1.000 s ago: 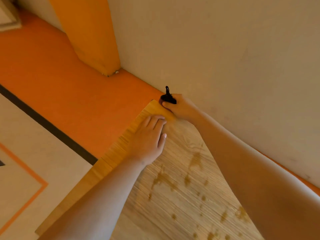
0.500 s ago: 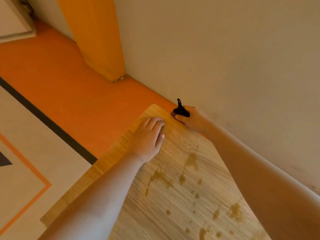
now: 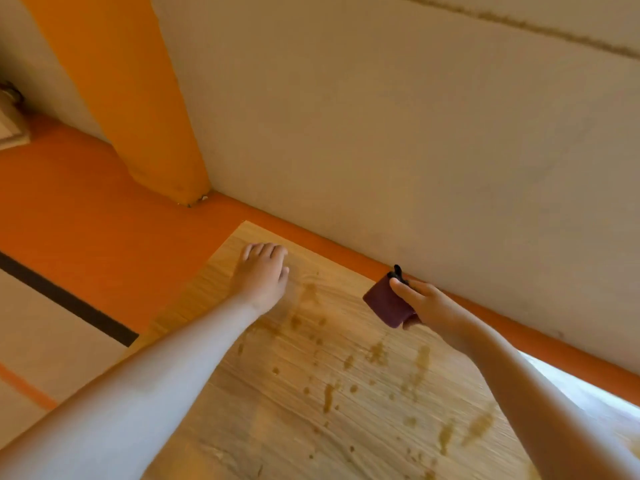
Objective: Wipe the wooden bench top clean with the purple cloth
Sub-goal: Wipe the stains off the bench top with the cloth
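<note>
From the head camera, the pale wooden bench top with fine straight grain [image 3: 242, 427] runs away towards a cream plastered wall [image 3: 381, 133], its far corner set over an orange floor beside a square orange pillar [image 3: 138, 116]. The left hand [image 3: 261, 278] lies flat near that far corner, fingers straight and close together, gripping nothing; it likely serves as a brace for the reach. The right hand [image 3: 433, 306] is at the bench's back edge, close to the wall, with thumb and fingers pinched on a small folded dark purple cloth [image 3: 388, 303], a short black loop [image 3: 398, 271] sticking up from its top. Whether the cloth touches the wood cannot be told. Folding it into a compact pad probably gives a firm wiping face. Brown splashes and drips [image 3: 377, 351] are scattered across the boards between and below the two hands, so most of the wiping appears to lie ahead
</note>
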### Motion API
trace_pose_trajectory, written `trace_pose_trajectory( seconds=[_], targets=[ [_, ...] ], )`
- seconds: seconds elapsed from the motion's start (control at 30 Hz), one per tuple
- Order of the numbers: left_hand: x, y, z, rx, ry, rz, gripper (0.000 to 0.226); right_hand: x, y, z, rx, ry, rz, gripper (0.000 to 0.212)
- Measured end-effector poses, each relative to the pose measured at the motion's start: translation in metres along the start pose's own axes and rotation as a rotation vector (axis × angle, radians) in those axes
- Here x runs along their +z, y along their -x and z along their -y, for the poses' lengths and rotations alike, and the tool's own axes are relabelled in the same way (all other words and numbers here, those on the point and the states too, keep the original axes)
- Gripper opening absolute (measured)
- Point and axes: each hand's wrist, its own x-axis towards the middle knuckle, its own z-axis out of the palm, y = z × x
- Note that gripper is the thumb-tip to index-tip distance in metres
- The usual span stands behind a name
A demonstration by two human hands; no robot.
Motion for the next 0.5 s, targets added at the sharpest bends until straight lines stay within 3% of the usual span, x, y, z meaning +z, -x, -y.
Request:
trace_pose_trajectory(
  seconds=[0.13,0.27,0.4,0.5],
  targets=[
    [-0.03,0.062,-0.07,-0.003,0.459,0.118,0.019,0.015,0.064,-0.02,-0.021,-0.365,0.035,0.037],
    [-0.058,0.137,-0.117,-0.072,0.831,0.207,0.017,0.035,0.121,-0.034,-0.078,-0.568,0.034,0.031],
    [-0.064,0.196,-0.124,-0.17,1.078,0.185,0.014,0.061,0.168,-0.051,-0.115,-0.603,-0.001,0.024],
    [-0.062,0.227,-0.114,-0.238,1.056,0.192,0.012,0.082,0.185,-0.06,-0.106,-0.528,-0.037,0.024]
  ],
)
